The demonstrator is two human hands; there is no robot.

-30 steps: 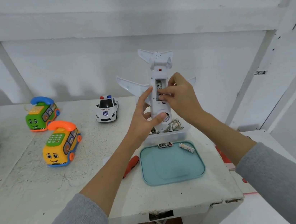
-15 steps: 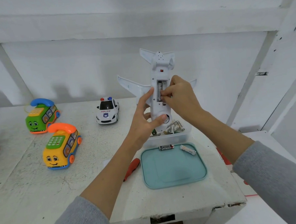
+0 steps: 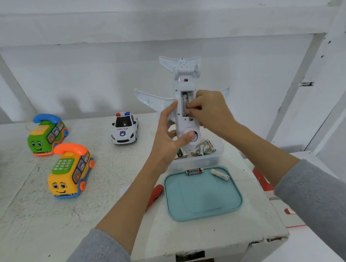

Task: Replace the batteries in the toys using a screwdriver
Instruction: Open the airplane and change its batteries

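Sleeves in grey frame the near table edge, and beyond them a teal tray (image 3: 204, 212) lies at the near right corner with two loose batteries (image 3: 194, 171) along its far rim and an orange-handled screwdriver (image 3: 155, 195) just to its left, untouched. Past the tray a clear box of batteries (image 3: 201, 149) sits under the white toy plane (image 3: 182, 98), held upright with its tail up and belly hatch open. The left hand (image 3: 168, 138) grips the fuselage, thumb across the lower body, much as a second ago. The right hand (image 3: 208, 110) has slid slightly down the compartment, its fingertips now pinching and pressing a battery there; whether it is fully seated cannot be told. Probably the swap on this plane is mid-way. Further left stand a police car (image 3: 124, 127) and two phone-buses (image 3: 69, 170)
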